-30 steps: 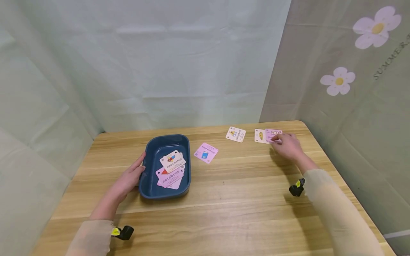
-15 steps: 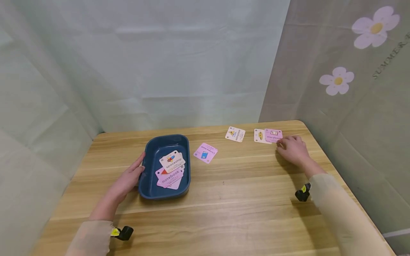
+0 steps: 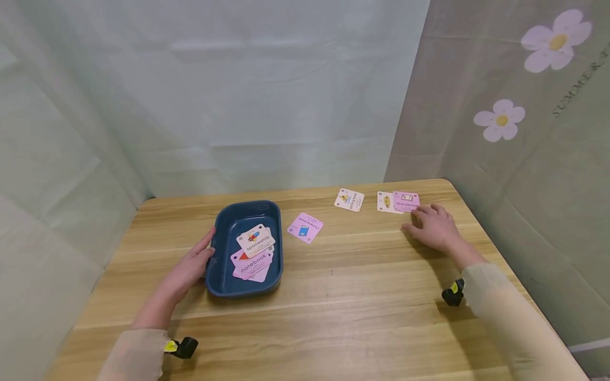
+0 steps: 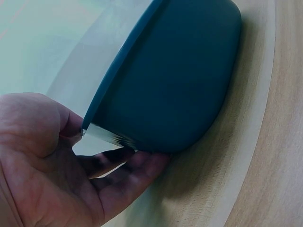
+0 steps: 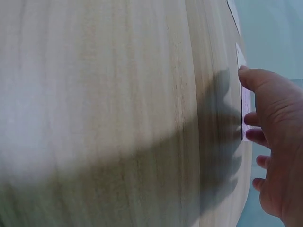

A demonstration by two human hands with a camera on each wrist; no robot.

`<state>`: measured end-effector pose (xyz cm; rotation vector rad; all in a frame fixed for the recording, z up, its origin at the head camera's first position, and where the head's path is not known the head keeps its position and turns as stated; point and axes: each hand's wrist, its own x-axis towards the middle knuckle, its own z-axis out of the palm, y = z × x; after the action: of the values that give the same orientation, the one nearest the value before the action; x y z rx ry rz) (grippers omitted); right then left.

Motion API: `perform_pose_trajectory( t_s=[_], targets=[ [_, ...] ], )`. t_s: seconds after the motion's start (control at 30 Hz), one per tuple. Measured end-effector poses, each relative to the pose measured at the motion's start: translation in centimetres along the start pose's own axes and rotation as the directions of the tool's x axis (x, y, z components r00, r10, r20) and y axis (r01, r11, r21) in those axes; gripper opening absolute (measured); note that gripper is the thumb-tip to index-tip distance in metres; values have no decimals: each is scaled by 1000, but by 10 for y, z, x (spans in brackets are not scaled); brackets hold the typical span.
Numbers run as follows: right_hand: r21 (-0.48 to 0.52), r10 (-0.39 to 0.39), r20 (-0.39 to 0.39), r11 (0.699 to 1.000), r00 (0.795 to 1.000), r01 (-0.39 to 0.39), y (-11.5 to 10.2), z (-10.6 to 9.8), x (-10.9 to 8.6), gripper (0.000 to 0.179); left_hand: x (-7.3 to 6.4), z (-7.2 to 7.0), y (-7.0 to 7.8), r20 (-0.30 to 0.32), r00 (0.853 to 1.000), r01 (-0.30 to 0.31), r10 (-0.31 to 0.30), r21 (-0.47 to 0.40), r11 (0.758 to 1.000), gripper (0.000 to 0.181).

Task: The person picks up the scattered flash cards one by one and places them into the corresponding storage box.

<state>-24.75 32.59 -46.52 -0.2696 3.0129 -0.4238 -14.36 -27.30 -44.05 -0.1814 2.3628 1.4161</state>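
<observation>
My left hand (image 3: 190, 264) grips the near-left side of a dark blue plastic tray (image 3: 221, 283), thumb at its rim and fingers against the outer wall, as the left wrist view shows. Inside lie several overlapping word cards, among them a spaceship card (image 3: 257, 241) and a notebook card (image 3: 254, 264). My right hand (image 3: 436, 230) hovers low with spread, relaxed fingers beside a pink storybook card (image 3: 406, 201); whether a fingertip touches it, I cannot tell. That card partly covers a white card with a yellow picture (image 3: 386, 202), whose word is hidden.
A pink Chinese book card (image 3: 305, 228) lies to the right of the tray. Farther back is a white sailing boat card (image 3: 349, 200). The wooden table (image 3: 333, 317) ends at a pale cloth backdrop (image 3: 286, 106) behind and on both sides.
My right hand has drawn back to the right from over the storybook card and its fingers have spread, uncovering more of the card. The left hand and tray stay in place.
</observation>
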Motion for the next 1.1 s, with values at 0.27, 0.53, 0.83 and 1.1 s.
perform_pose_trajectory(
  t_s=[0.27,0.53,0.83,1.1],
  targets=[
    [-2,14,27,1000,1000,-14,-3,3,-4,83,2,-1,-3,9,1000,-8,8,4,1000,58],
    [-17,7,9,1000,1000,-7,-1,8,-9,87,3,-2,-5,11,1000,-21,21,1,1000,58],
    [-26,18,6,999,1000,-18,-2,7,-10,89,2,-2,-4,16,1000,-19,19,-12,1000,58],
    [-27,31,73,999,997,-29,-8,7,-11,91,2,-1,-3,9,1000,-14,14,-9,1000,57]
  ],
)
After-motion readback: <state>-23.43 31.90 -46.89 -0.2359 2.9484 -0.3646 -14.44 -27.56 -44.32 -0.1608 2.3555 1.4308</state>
